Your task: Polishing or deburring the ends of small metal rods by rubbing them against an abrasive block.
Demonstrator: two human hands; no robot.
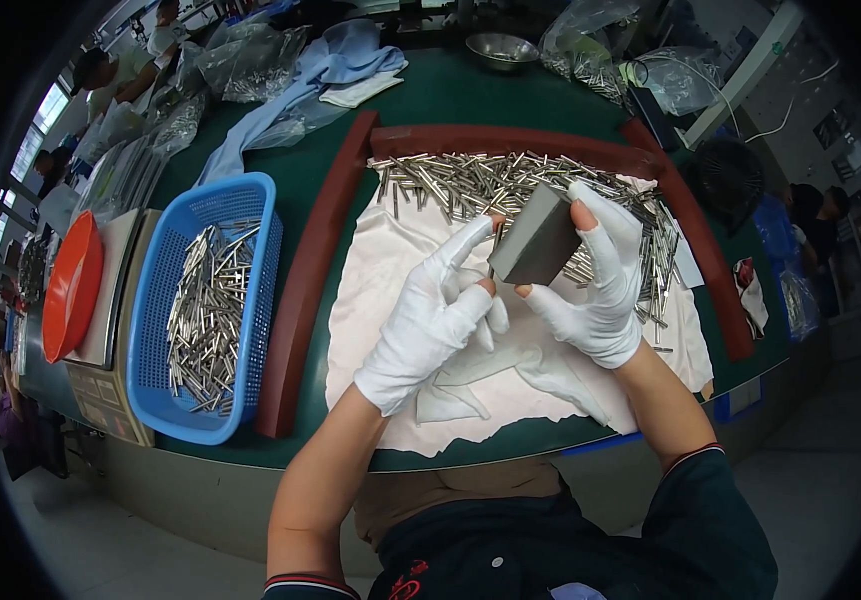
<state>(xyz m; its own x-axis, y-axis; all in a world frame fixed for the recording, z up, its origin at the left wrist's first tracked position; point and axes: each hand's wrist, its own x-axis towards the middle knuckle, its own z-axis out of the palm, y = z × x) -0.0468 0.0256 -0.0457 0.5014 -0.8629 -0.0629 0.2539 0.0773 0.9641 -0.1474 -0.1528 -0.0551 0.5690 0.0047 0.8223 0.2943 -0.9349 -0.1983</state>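
My right hand (600, 285), in a white glove with cut-off fingertips, grips a grey rectangular block (537, 240) by its right side and lower edge. My gloved left hand (435, 320) touches the block's left corner with its raised index finger and thumb; whether something thin is pinched there I cannot tell. Both hands hover above a white cloth (390, 260) spread on the green table (450, 100). Behind the block lies a heap of thin metal rods (470, 185) on the cloth's far part.
A dark red frame (300, 290) borders the cloth on three sides. To the left stands a blue plastic basket (155, 330) with several metal rods, beside an orange dish (72, 285). Plastic bags, a blue cloth (335, 60) and a metal bowl (502, 48) sit at the back.
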